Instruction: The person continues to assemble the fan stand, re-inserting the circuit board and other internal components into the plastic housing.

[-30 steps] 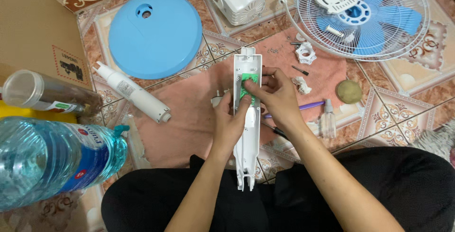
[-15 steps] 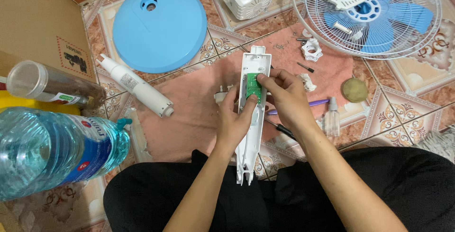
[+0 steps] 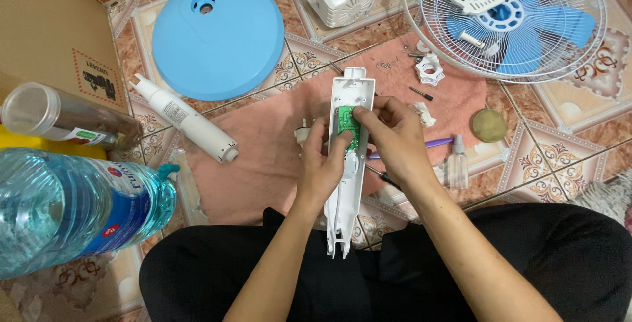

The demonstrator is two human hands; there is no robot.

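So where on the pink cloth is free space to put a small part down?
The pink cloth is bare between the white tube and the left hand. Right of the right hand it is crowded: screws, spray bottle, white ring.

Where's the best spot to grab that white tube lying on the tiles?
Grip the white tube around its bare middle, coming from above, fingers across its width. It lies flat and diagonal beside the blue base, both long sides open, apparently clear of the pink cloth.

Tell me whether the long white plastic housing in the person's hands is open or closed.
Open. The white housing lies with its hollow side up, the green circuit board exposed inside. The left hand grips its side; the right hand's fingertips touch the board.
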